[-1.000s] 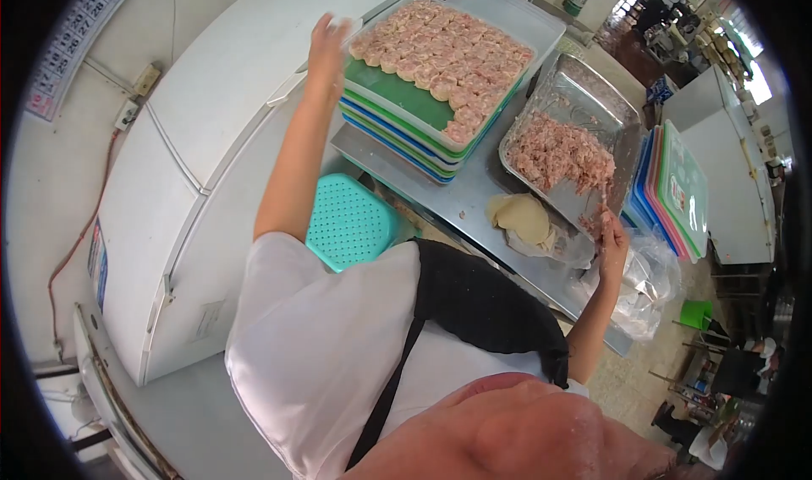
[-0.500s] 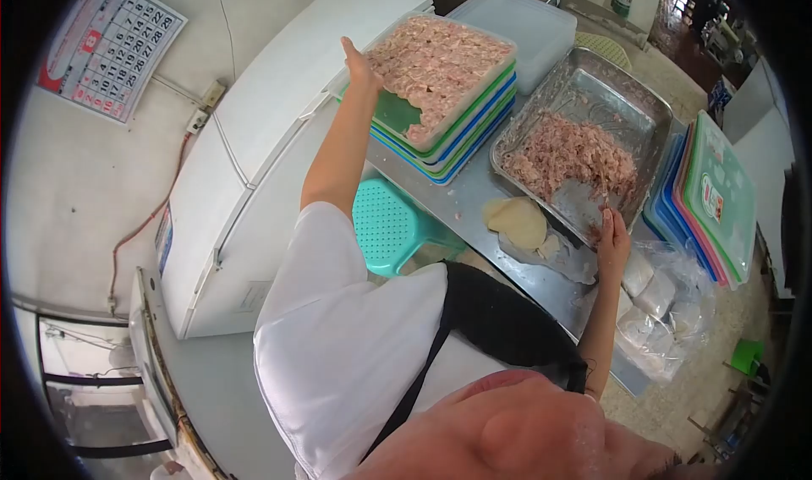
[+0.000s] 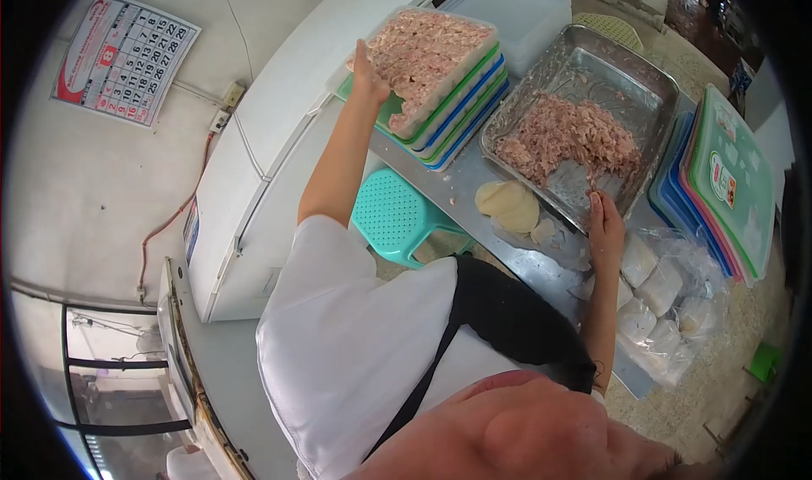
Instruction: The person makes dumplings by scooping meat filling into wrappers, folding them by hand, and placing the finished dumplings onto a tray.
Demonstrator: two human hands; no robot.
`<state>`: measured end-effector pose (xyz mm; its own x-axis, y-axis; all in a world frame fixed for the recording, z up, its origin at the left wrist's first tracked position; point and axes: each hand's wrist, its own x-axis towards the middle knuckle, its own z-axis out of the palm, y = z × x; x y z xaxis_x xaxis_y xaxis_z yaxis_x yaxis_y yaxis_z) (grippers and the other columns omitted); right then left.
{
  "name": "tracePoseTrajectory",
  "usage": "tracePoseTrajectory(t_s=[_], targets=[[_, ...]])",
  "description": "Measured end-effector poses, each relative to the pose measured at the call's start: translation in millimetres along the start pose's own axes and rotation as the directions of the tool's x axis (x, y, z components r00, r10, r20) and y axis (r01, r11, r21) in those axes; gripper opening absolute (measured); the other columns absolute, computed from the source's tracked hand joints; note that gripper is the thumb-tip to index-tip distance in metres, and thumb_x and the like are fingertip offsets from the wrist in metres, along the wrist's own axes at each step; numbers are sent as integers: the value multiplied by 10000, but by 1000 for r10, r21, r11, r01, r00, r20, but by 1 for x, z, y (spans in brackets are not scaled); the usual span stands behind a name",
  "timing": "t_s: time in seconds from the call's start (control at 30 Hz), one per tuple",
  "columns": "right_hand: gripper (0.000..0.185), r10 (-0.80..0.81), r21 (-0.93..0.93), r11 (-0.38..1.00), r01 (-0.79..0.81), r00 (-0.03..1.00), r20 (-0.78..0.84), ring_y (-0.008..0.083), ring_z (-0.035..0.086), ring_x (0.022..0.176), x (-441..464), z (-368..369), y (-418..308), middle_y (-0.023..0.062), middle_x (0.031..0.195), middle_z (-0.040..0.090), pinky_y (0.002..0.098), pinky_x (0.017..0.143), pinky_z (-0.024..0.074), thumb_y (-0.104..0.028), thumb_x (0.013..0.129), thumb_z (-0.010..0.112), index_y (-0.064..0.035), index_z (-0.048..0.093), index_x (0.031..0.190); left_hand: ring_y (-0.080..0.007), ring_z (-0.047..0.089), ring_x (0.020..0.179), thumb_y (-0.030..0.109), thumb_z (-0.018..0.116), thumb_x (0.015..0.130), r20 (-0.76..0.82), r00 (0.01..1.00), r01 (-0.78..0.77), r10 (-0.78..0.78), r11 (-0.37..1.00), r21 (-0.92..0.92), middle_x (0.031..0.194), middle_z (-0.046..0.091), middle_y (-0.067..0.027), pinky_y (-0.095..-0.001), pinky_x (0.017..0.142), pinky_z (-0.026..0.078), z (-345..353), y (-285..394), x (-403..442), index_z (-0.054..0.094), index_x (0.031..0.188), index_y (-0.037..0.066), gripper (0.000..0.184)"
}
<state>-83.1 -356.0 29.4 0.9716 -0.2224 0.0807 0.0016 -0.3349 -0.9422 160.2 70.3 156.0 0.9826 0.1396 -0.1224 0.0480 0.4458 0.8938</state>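
A shallow plastic container (image 3: 486,38) of ground meat (image 3: 431,53) tops a stack of lidded containers (image 3: 474,104). My left hand (image 3: 369,76) is at its left side, fingers stretched out, beside the bare green corner. A metal tray (image 3: 655,78) to the right holds a heap of ground meat mix (image 3: 575,137). My right hand (image 3: 606,222) is closed at the tray's near edge, pinching something thin that reaches toward the meat; I cannot make out its kind. Pale round sheets like dumpling wrappers (image 3: 510,207) lie on plastic left of that hand.
Coloured lids (image 3: 719,175) stand stacked at the right. A plastic bag of white packs (image 3: 660,294) lies by my right forearm. A turquoise stool (image 3: 391,213) sits below the metal table (image 3: 461,184). A white freezer (image 3: 271,133) is on the left, a clear container (image 3: 516,15) behind.
My left hand has shifted right, closer to the bare corner of the top container. My right hand stays closed at the tray's edge. The whole view has shifted slightly.
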Motion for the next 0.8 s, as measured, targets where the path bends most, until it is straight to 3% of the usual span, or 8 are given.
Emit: tracePoseTrajectory(t_s=[0.17, 0.3, 0.37, 0.47, 0.57, 0.67, 0.77, 0.8], targets=[[289, -81, -17, 997, 81, 997, 7, 193, 551, 684, -1, -2, -9, 141, 773, 589, 319, 662, 453, -267, 995, 507, -15, 614, 1088, -361, 326, 1383, 576, 336, 968, -33, 999, 10, -8, 998, 54, 1506, 325, -204, -504, 1152, 204, 3, 6, -7, 268, 1462, -9, 769], [287, -150, -17, 989, 150, 988, -21, 195, 546, 655, 0, 2, -1, 143, 747, 571, 316, 639, 449, -270, 993, 511, -18, 611, 1085, -353, 336, 1375, 591, 348, 961, -141, 987, 130, -82, 919, 373, 1507, 301, -243, -493, 1131, 240, -10, 5, -38, 132, 1502, -2, 831], [291, -98, -32, 995, 99, 995, 14, 202, 546, 647, -1, -1, -4, 143, 746, 575, 319, 636, 451, -275, 991, 514, -17, 612, 1084, -333, 419, 1329, 599, 354, 957, -238, 970, 132, 51, 711, 691, 1489, 324, -261, -455, 1107, 295, 23, 5, -85, 57, 1518, 14, 863], [293, -103, -18, 995, 103, 994, 23, 212, 550, 645, 0, -2, -6, 147, 755, 587, 323, 636, 454, -277, 988, 518, -17, 613, 1088, -295, 559, 1191, 603, 364, 953, 46, 982, -67, 185, 113, 991, 1449, 379, -266, -392, 1057, 362, 12, 13, -103, -7, 1523, 28, 891], [292, -132, -14, 991, 132, 991, 18, 216, 560, 656, -2, 0, -5, 152, 771, 602, 323, 645, 459, -273, 986, 522, -18, 616, 1093, -379, 430, 1320, 574, 377, 938, 83, 996, -83, 8, 244, 966, 1403, 441, -278, -356, 1090, 324, 15, 11, -105, -7, 1502, -31, 912], [290, -147, -36, 988, 147, 989, 6, 218, 572, 669, -1, 0, -2, 156, 781, 610, 324, 657, 464, -270, 984, 524, -18, 618, 1094, -389, 408, 1333, 601, 349, 942, 133, 989, -140, 68, 102, 985, 1445, 397, -264, -384, 1099, 315, -2, -5, -83, 119, 1499, -39, 879], [295, -177, -21, 984, 177, 984, -5, 227, 583, 678, 0, 4, 1, 162, 782, 613, 327, 666, 467, -277, 984, 522, -21, 621, 1095, -392, 388, 1345, 600, 331, 954, 305, 936, -328, 173, 128, 936, 1518, 286, -243, -385, 1109, 301, 9, -7, -97, 231, 1487, -15, 820], [298, -184, -14, 983, 184, 983, -13, 231, 587, 680, 0, 3, 2, 165, 782, 613, 328, 668, 468, -280, 984, 520, -23, 622, 1095, -389, 386, 1348, 596, 329, 959, 301, 947, -316, 110, 165, 934, 1536, 242, -232, -387, 1110, 303, -1, -6, -91, 247, 1486, -4, 802]])
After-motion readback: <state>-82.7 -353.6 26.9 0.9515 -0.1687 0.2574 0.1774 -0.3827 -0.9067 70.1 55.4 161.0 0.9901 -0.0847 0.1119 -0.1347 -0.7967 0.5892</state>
